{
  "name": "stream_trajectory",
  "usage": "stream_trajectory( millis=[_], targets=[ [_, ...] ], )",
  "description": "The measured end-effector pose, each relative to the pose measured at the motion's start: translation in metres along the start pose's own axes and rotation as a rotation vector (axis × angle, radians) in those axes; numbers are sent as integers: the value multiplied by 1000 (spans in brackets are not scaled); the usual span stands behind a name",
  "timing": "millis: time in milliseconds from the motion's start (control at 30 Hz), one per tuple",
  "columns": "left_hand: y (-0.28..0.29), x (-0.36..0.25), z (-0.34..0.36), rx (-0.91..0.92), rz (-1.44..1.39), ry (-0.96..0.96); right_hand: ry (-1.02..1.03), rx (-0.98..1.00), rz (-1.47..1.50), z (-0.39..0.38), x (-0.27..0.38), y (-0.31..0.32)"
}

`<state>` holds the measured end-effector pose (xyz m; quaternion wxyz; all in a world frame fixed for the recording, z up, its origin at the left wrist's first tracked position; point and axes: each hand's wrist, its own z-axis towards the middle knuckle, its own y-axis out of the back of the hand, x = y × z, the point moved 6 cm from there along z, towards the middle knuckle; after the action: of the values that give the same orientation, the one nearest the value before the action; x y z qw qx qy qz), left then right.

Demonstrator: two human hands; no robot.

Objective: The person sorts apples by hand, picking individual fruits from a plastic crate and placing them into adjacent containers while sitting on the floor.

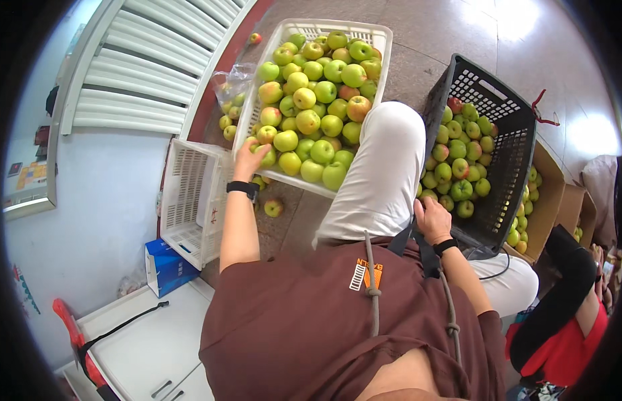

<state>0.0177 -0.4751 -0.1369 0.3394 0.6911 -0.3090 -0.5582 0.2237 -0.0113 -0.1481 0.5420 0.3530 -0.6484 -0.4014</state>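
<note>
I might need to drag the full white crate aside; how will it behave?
The white crate is probably heavy, since so many apples fill it. It looks like moulded plastic, so it would likely stay stiff rather than sag. The apples are round and loosely piled, so a jolt might set some rolling.

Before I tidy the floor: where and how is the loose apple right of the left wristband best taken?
Take the apple around its widest part, probably from above: it looks round, its top uncovered, with the left forearm to its left and the white crate beyond.
</note>
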Motion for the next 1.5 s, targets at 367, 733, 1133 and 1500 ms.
stream_trajectory(
  millis=[367, 733, 1133, 1500],
  targets=[
    [-56, -57, 2, 134, 513, 262, -9, -41, -1, -3, -8, -4],
    [-40, -64, 6, 71, 65, 55, -16, 9, 15, -4, -13, -3],
    [-128, -237, 18, 429, 1024, -707, -41, 18, 18, -5, -17, -5],
    [-61, -155, -25, 367, 190, -706, -13, 26, 44, -2, -14, -4]
  ],
)
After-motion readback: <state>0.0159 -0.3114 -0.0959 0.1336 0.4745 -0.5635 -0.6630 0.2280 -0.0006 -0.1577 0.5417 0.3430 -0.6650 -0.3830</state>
